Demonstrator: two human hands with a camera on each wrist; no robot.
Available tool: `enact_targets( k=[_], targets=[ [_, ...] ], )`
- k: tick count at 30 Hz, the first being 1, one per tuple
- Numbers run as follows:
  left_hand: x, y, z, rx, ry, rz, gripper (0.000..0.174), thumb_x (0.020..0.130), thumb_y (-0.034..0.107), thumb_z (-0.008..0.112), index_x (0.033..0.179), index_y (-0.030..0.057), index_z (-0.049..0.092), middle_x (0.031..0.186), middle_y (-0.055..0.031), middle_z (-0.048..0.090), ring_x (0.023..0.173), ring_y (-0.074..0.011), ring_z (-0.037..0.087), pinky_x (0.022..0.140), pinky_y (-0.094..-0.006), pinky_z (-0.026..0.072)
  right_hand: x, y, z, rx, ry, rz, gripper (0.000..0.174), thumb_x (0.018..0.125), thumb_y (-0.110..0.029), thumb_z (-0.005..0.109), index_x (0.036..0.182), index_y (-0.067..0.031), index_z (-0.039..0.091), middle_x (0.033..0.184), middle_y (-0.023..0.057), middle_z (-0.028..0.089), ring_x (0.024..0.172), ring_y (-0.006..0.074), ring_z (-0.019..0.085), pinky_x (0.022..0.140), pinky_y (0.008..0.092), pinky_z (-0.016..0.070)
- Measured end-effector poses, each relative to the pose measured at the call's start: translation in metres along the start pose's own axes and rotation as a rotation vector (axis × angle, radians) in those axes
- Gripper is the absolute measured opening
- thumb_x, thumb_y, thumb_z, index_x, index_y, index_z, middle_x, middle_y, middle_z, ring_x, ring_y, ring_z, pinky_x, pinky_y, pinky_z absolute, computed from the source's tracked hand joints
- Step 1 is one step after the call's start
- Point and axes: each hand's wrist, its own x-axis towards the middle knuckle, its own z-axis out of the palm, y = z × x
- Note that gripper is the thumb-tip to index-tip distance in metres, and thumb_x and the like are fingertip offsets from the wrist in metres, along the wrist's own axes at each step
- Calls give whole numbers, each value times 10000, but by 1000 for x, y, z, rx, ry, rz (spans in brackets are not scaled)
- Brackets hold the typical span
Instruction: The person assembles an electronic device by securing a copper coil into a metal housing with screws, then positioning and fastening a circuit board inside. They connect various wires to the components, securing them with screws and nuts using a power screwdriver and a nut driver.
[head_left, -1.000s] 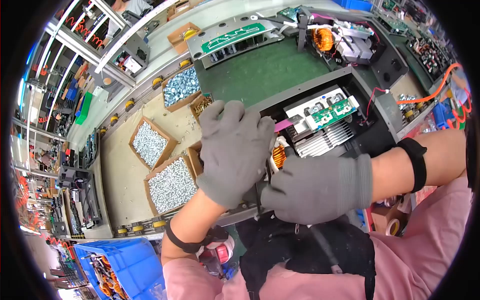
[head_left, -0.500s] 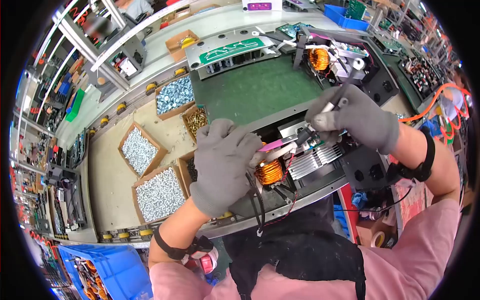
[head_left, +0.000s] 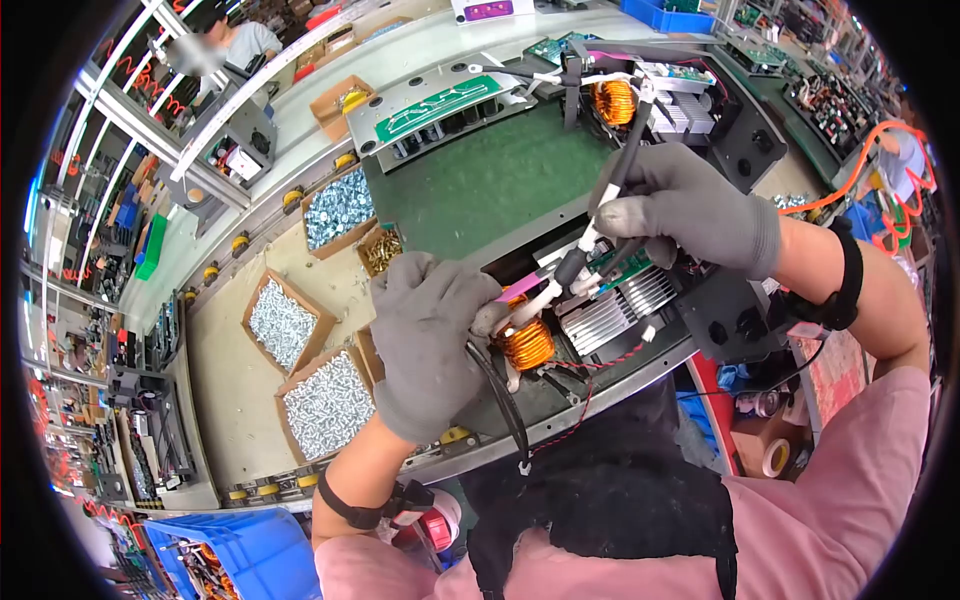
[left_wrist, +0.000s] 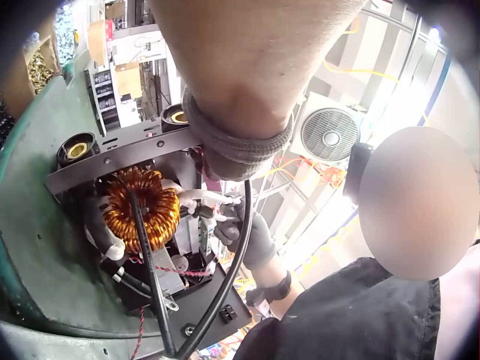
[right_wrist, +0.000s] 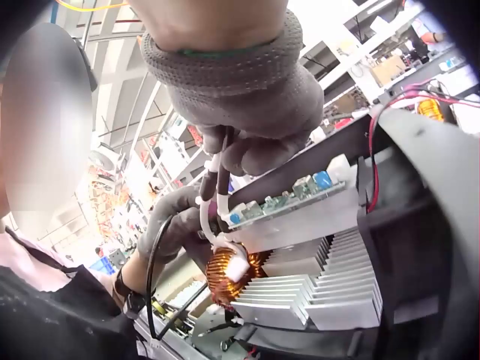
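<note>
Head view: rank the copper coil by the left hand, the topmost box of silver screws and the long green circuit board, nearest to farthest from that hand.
1. Copper coil, at the fingertips of the left hand, which pinches its white lead.
2. Box of silver screws, up past the brass screws.
3. Green circuit board, farthest, on the unit at the top.

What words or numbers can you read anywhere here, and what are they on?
No text here can be read.
Green board: white markings, too blurred to read.
Purple label at the top edge: too small to read.
</note>
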Motion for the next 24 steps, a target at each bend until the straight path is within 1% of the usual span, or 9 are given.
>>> enact_targets(
  k=[3,5,7,10,15,16,18,21,24],
  targets=[
    [2,4,2,7,27,-17,164,840,269,634,806,109,653,767,-62,591,819,-306,517,770,-392,404,-7,-1,2,37,-19,-28,261,865,-265,682,933,-16,640,728,2,581,588,55,529,496,211,404],
    [2,3,2,6,45,-50,175,853,275,629,804,108,652,762,-66,590,811,-307,515,768,-393,405,-11,16,4,-108,-28,-395,238,858,-219,669,937,3,635,720,6,574,597,68,526,524,239,402],
    [0,2,3,-9,48,-47,210,874,303,616,812,105,649,753,-67,584,806,-307,514,762,-383,406,-22,-4,11,127,39,-94,211,834,-167,666,959,1,640,782,51,634,566,94,557,502,231,452],
    [1,2,-1,-46,-14,-25,213,871,318,620,817,114,647,745,-63,576,806,-303,514,778,-393,402,-8,0,6,189,80,116,196,851,-180,639,924,-1,609,726,26,591,521,77,530,475,228,411],
    [-2,2,-7,12,-123,136,163,810,298,671,829,137,650,741,-41,562,828,-266,518,814,-414,389,34,-24,5,-34,61,31,131,854,-126,599,896,-3,610,769,79,653,547,89,586,493,242,472],
    [-2,3,-7,101,-149,184,149,733,255,678,833,148,653,752,-20,548,858,-242,521,805,-405,386,39,-40,12,-27,64,29,131,854,-126,599,896,-3,610,769,79,653,547,89,586,493,242,472],
    [-6,8,-9,249,-187,254,245,637,204,673,877,153,657,786,12,533,887,-194,529,811,-388,393,43,-76,37,-208,-51,17,179,854,-151,615,928,12,609,808,103,655,642,160,616,571,284,489],
    [-18,17,-6,404,-94,257,284,646,197,657,924,138,654,828,14,540,891,-192,536,831,-390,400,40,-121,53,-503,-221,-11,255,854,-188,639,975,34,607,867,139,659,786,266,661,687,348,514],
    [-14,19,-31,289,-235,197,343,668,129,631,1009,115,660,940,4,591,963,-206,557,850,-391,414,24,-118,11,-521,-121,-403,333,867,-262,673,1028,23,616,954,153,663,895,204,644,751,328,498]
  ],
)
